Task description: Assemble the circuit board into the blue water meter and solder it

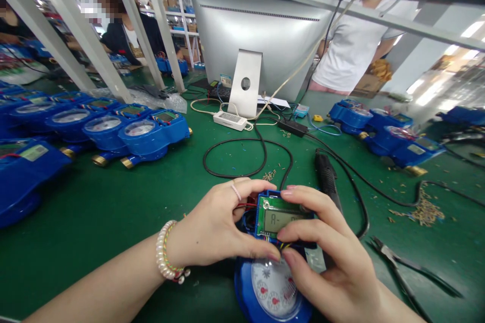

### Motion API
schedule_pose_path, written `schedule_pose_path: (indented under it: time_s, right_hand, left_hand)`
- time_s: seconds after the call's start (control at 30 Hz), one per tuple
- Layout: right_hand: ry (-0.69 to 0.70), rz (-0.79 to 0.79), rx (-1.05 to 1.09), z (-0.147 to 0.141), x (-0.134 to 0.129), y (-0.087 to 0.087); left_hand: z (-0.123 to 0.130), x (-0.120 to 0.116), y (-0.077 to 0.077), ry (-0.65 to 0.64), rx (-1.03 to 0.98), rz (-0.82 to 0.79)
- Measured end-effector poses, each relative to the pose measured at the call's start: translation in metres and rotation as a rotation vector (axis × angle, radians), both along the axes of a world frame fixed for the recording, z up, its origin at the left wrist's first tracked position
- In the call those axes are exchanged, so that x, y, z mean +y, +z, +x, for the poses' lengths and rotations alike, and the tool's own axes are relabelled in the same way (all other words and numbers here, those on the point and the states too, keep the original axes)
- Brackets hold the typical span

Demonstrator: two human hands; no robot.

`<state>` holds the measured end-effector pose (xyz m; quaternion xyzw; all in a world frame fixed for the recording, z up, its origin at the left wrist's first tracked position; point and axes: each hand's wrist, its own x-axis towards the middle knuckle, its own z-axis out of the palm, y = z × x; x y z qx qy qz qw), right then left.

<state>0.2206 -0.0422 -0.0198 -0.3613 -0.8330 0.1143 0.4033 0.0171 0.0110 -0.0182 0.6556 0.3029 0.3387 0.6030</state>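
A blue water meter [271, 287] with a round white dial lies at the near edge of the green mat. On its upper part sits a green circuit board [278, 219] with an LCD showing characters. My left hand [215, 224], with a pearl bracelet on the wrist, grips the board's left edge between thumb and fingers, next to red wires [246, 206]. Over the board's right side lies my right hand [326, 252], thumb on the LCD's lower edge and fingers on top.
Rows of blue meters [113, 131] stand at the left, and more meters [386, 133] at the right. A monitor's back [261, 40], a white power adapter [230, 120], black cables [242, 159], a black tool [326, 176], pliers [401, 267], scattered brass bits [426, 209]. People work behind the bench.
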Motion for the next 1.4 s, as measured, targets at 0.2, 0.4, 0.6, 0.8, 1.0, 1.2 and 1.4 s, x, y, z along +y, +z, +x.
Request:
schedule_pose_path:
  time_s: [0.2,0.4,0.6,0.8,1.0,1.2,1.4]
  right_hand:
    - [-0.026,-0.058,0.010,-0.004,-0.003,0.002]
    - [-0.005,-0.115,0.004,-0.006,-0.001,0.003]
    - [0.011,-0.149,-0.074,-0.003,-0.003,0.004]
    - [-0.007,-0.167,-0.114,-0.006,-0.005,0.007]
    - [-0.013,-0.190,-0.123,-0.006,-0.004,0.008]
    - [0.004,-0.126,-0.074,-0.001,-0.003,0.006]
    - [0.039,-0.037,-0.077,0.003,0.000,0.004]
  left_hand:
    - [-0.001,0.001,0.000,0.033,0.109,0.188]
    - [-0.002,0.000,0.001,0.050,0.229,0.328]
    - [-0.002,0.001,0.001,0.072,0.323,0.435]
    - [-0.002,-0.001,0.001,0.090,0.353,0.460]
    - [-0.001,-0.001,0.002,0.090,0.332,0.417]
    - [0.000,-0.002,0.000,0.030,0.103,0.172]
    - [-0.001,-0.003,0.000,-0.006,-0.004,0.019]
